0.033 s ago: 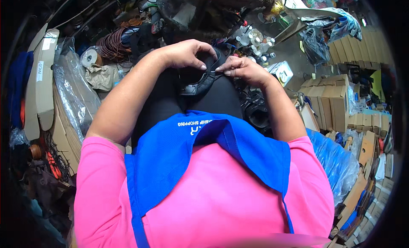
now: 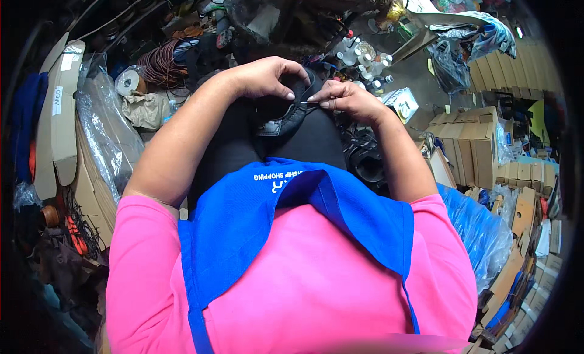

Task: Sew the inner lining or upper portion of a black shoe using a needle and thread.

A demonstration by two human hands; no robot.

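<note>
A black leather piece (image 2: 272, 129), curved into a loop and looking like part of a shoe, lies over my black-trousered thighs. My left hand (image 2: 271, 78) reaches over its far left side, with the thumb and fingers closed on the edge of the leather. At its right side, my right hand (image 2: 351, 102) pinches a thin, shiny, needle-like metal tool (image 2: 309, 102) between thumb and forefinger. The tool's tip points left at the leather, close to my left thumb. Whether it goes into the leather is too small to tell. A blue apron (image 2: 234, 232) covers my lap nearer to me.
Several white bottles (image 2: 365, 57) and a white can (image 2: 401, 104) stand beyond my right hand. Cardboard boxes (image 2: 468, 144) and blue plastic wrap (image 2: 471, 235) lie to the right. On the left are a brown cord coil (image 2: 165, 66), clear plastic sheeting (image 2: 109, 119) and long cardboard pieces (image 2: 61, 119).
</note>
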